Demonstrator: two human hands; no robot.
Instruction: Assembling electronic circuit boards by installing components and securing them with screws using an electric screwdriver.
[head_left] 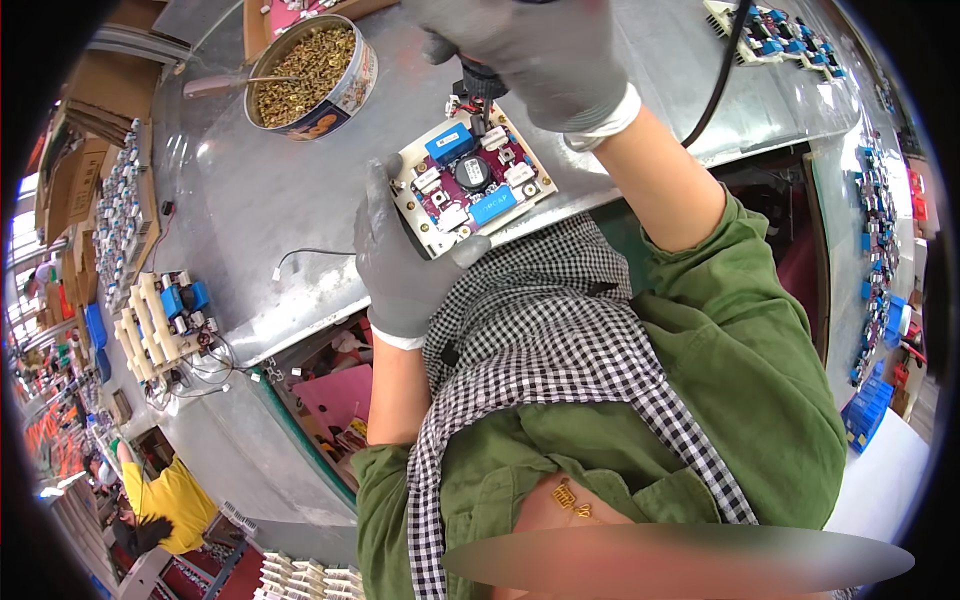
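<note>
My left hand (402, 265), in a grey glove, grips the near left edge of a circuit board (474, 173) in a white plastic frame. The board carries blue blocks, a round black part and white connectors. It lies tilted at the front edge of the metal table. Above its far edge, my gloved right hand (540, 62) is closed around a tool with a black nose (483, 82), which looks like an electric screwdriver. The nose points down at the board's far side; its tip is hard to make out, and the tool's top is out of view.
A round tin (362, 78) full of small brassy screws (305, 75), with a spoon handle (215, 88) sticking out, stands back left. Stacked boards (165, 325) with loose wires sit left; more boards (780, 42) lie far right. A black cable (722, 75) hangs right of my right arm.
</note>
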